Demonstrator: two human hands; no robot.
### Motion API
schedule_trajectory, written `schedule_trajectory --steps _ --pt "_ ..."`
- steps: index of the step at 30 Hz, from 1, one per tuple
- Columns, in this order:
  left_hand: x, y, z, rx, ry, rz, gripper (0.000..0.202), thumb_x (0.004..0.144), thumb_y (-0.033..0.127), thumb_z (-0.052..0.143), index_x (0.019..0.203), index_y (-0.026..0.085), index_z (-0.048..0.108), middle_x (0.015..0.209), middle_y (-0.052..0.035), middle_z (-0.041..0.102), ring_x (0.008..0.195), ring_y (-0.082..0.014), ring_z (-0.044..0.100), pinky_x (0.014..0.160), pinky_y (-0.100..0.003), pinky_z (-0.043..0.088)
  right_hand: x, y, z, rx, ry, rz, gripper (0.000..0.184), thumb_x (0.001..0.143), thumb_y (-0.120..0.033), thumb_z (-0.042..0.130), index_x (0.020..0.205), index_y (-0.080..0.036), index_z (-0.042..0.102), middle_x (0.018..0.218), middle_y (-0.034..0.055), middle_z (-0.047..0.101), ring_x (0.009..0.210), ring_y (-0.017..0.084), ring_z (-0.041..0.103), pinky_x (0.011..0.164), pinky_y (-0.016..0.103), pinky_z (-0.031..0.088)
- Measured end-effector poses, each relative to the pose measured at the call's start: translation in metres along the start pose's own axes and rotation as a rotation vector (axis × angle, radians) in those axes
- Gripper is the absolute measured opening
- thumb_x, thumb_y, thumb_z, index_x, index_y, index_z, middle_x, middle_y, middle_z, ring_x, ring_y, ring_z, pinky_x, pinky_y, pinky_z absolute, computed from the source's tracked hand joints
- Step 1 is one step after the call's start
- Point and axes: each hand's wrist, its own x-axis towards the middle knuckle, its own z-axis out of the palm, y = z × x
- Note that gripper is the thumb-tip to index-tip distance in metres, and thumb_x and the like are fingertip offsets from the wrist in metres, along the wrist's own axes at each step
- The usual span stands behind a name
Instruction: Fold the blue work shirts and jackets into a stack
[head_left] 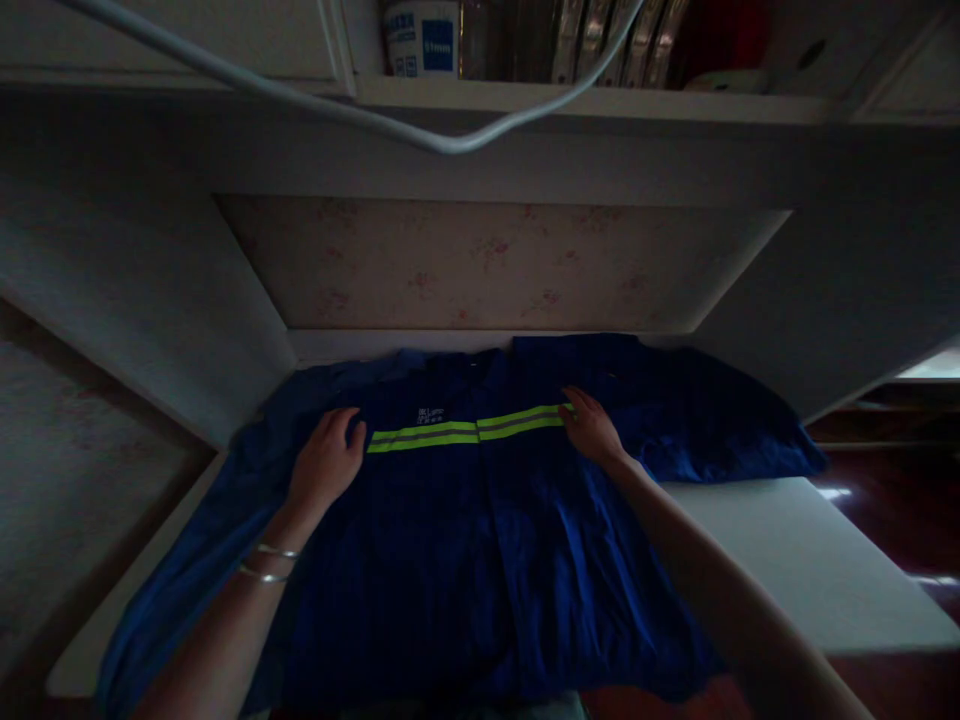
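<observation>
Plainly, both our hands lie palm down on the cloth with nothing pinched between the fingers. Our left hand (pixel 326 458) rests flat, fingers loosely together and a little curled, at the left end of the yellow reflective stripe (pixel 465 429). Our right hand (pixel 592 428) is flat too, its fingertips touching the stripe's right end. Two thin bangles (pixel 268 562) sit on the left wrist.

Under the hands the blue work jacket (pixel 480 560) is spread front up over the white table (pixel 795 560), collar away from us and hem near us. Its right sleeve (pixel 720 430) lies out to the side on the tabletop, while its left sleeve (pixel 172 580) runs down along the table's left edge and seems to droop over it. Some creases show in the lower right panel, though the light is dim and we cannot read them well.

Beyond the jacket stands a pale back wall, and above it a shelf (pixel 675 105) with a blue-labelled box (pixel 421 35) and a white cable (pixel 375 112) sagging below it.

As we judge it, the risk lies in the loose contact: flat palms only press, so a sideways push could drag the fabric into folds beneath the stripe, and the weight of the drooping sleeve could pull the whole jacket leftwards off the table
</observation>
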Motion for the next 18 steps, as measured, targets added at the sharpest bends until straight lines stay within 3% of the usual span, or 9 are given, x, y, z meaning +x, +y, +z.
schedule_trajectory --steps 3,6,8,13,16,18 --pt "0.02 0.004 0.036 0.083 -0.13 0.08 0.058 0.098 0.042 0.03 0.146 0.014 0.045 0.159 -0.0112 0.037 0.145 -0.0252 0.035 0.121 -0.042 0.025 0.016 0.029 0.002 -0.089 -0.104 0.091 0.057 0.101 -0.043 0.028 0.153 -0.021 0.039 0.161 0.0086 0.034 0.146 0.029 0.033 0.118 0.053 0.026" --pt "0.025 -0.026 0.055 0.126 -0.209 -0.029 0.06 0.097 0.045 0.028 0.147 0.015 0.046 0.159 -0.0137 0.037 0.147 -0.0321 0.031 0.119 -0.062 0.017 0.014 0.075 0.006 -0.176 -0.259 0.196 0.059 0.101 -0.045 0.024 0.154 -0.021 0.037 0.162 0.0103 0.031 0.148 0.032 0.028 0.117 0.059 0.022" --pt "0.025 -0.051 0.059 0.155 -0.221 -0.103 0.064 0.097 0.049 0.025 0.149 0.017 0.043 0.161 -0.0134 0.034 0.149 -0.0349 0.025 0.117 -0.069 0.013 0.009 0.1 0.009 -0.237 -0.273 0.22 0.06 0.101 -0.044 0.025 0.153 -0.019 0.04 0.162 0.0129 0.031 0.149 0.031 0.027 0.118 0.056 0.022" --pt "0.021 -0.094 0.047 0.169 -0.219 -0.266 0.067 0.095 0.051 0.026 0.15 0.016 0.04 0.163 -0.0163 0.026 0.15 -0.0385 0.022 0.112 -0.075 0.008 0.004 0.118 0.007 -0.253 -0.065 0.337 0.06 0.1 -0.045 0.027 0.148 -0.015 0.047 0.159 0.0159 0.037 0.143 0.032 0.037 0.115 0.051 0.03" --pt "0.015 -0.107 0.029 0.147 -0.181 -0.318 0.068 0.093 0.05 0.029 0.143 0.007 0.047 0.161 -0.0222 0.028 0.148 -0.0428 0.021 0.116 -0.067 0.012 0.004 0.129 -0.006 -0.233 0.118 0.487 0.057 0.096 -0.044 0.036 0.141 -0.014 0.054 0.147 0.0222 0.05 0.131 0.038 0.049 0.105 0.058 0.039" --pt "0.011 -0.114 0.015 0.092 -0.185 -0.382 0.068 0.091 0.05 0.035 0.138 0.002 0.05 0.153 -0.0272 0.039 0.142 -0.0451 0.033 0.115 -0.06 0.024 0.004 0.147 -0.017 -0.16 0.155 0.593 0.06 0.091 -0.049 0.045 0.135 -0.01 0.059 0.129 0.0292 0.061 0.114 0.043 0.06 0.09 0.062 0.047"
